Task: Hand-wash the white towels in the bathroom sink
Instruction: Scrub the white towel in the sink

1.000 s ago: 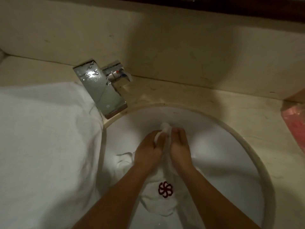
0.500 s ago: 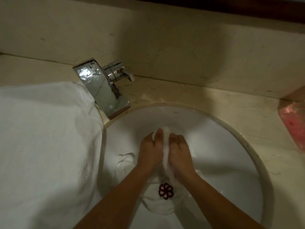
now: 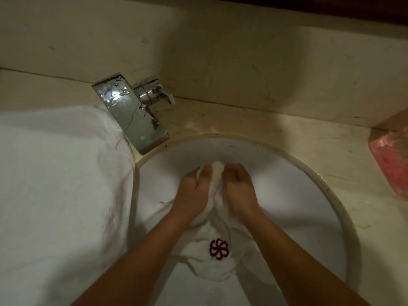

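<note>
A small white towel (image 3: 212, 261) with a dark red flower emblem lies bunched in the round white sink (image 3: 326, 186). My left hand (image 3: 193, 191) and my right hand (image 3: 239, 191) sit side by side over the basin, each gripping a fold of this towel, with a bunched ridge of cloth pressed up between them. The towel's lower part hangs below my wrists. A second, large white towel (image 3: 59, 195) lies spread on the counter left of the sink, its edge draped over the rim.
A chrome faucet (image 3: 132, 115) with a lever handle (image 3: 156, 93) stands at the sink's back left, wet with droplets. A pink plastic bag (image 3: 393, 164) rests on the beige counter (image 3: 287, 133) at the right. The wall rises right behind.
My two hands have slid back and forth against each other, rubbing the bunched cloth between them. The towel's emblem has stayed in about the same place.
</note>
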A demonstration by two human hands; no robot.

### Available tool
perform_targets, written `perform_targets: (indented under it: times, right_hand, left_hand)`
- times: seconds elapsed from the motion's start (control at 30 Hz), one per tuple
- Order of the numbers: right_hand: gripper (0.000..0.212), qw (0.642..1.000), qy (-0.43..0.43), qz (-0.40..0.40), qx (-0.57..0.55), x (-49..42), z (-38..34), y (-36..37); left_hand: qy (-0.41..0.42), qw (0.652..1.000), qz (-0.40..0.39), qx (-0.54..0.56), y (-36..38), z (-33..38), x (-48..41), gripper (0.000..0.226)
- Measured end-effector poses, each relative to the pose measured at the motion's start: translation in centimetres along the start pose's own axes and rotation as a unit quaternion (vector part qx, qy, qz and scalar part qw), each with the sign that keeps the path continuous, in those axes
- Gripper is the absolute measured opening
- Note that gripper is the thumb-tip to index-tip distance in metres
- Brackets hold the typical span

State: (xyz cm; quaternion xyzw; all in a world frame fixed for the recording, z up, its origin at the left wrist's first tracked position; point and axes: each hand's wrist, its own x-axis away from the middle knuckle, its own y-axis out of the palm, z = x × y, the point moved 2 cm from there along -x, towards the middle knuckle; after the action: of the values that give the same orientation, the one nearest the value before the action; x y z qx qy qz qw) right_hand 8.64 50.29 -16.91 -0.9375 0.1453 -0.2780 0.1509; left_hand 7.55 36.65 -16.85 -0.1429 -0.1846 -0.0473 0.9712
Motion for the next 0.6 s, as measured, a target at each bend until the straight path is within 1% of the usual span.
perform_targets:
  times: [0.03, 0.07, 0.1, 0.13, 0.17, 0.2, 0.27, 0.33, 0.4, 0.43, 0.47, 0.5, 0.53, 0.57, 0.6]
  right_hand:
    - [0.017, 1.0, 0.025, 0.002, -0.019, 0.3, 0.6, -0.5]
    - [0.03, 0.998, 0.057, -0.006, -0.04, 1.0, 1.2, -0.9]
    - [0.046, 0.996, 0.085, -0.013, -0.038, 1.5, 1.7, -1.2]
    - [0.053, 0.996, 0.089, -0.02, -0.023, 2.0, 1.8, -1.3]
    - [0.047, 0.997, 0.067, -0.024, 0.006, 2.3, 1.9, -1.1]
    - [0.037, 0.998, 0.034, -0.028, 0.036, 2.5, 2.0, -0.9]
    - [0.025, 0.998, -0.027, -0.032, 0.053, 2.3, 2.0, -0.8]
    - [0.016, 0.998, -0.054, 0.014, 0.025, 1.7, 2.7, -2.2]
    - [0.017, 0.993, -0.068, 0.094, -0.024, 1.3, 3.3, -4.1]
    - [0.019, 0.988, -0.078, 0.129, -0.042, 1.2, 3.3, -4.5]
    - [0.019, 0.983, -0.091, 0.148, -0.054, 1.2, 2.8, -4.5]
    - [0.018, 0.982, -0.095, 0.147, -0.071, 1.1, 2.3, -3.9]
    - [0.018, 0.984, -0.077, 0.127, -0.095, 1.1, 1.8, -3.0]
    - [0.021, 0.987, -0.043, 0.094, -0.127, 1.2, 1.4, -2.0]
    - [0.028, 0.986, -0.005, 0.059, -0.155, 1.4, 1.1, -1.0]
  left_hand:
    - [0.007, 1.0, 0.0, -0.021, -0.7, -0.1, -0.2, 0.033]
    - [0.013, 0.999, 0.003, -0.036, -1.2, -0.3, -0.4, 0.034]
    - [0.019, 0.999, 0.005, -0.049, -1.6, -0.6, -0.4, 0.036]
    - [0.026, 0.998, 0.005, -0.061, -1.6, -0.9, -0.5, 0.037]
    - [0.029, 0.997, 0.0, -0.067, -1.4, -1.2, -0.6, 0.038]
    - [0.031, 0.997, -0.002, -0.064, -1.0, -1.3, -0.7, 0.039]
    - [0.018, 0.999, 0.008, -0.036, -0.5, -1.4, -0.9, 0.038]
    - [0.0, 0.999, 0.033, 0.008, -0.5, -1.1, -1.1, 0.04]
    - [-0.034, 0.995, 0.047, 0.075, -0.7, -0.2, -1.1, 0.042]
    - [-0.052, 0.994, 0.033, 0.089, -0.7, 0.1, -1.0, 0.041]
    - [-0.061, 0.994, 0.012, 0.094, -0.5, 0.3, -1.0, 0.04]
    - [-0.065, 0.994, -0.009, 0.09, 0.0, 0.3, -0.9, 0.037]
    - [-0.058, 0.994, -0.022, 0.087, 0.6, 0.5, -0.5, 0.034]
    - [-0.043, 0.996, -0.024, 0.072, 1.1, 0.5, -0.1, 0.036]
    - [-0.024, 0.998, -0.026, 0.048, 1.6, 0.3, 0.1, 0.046]
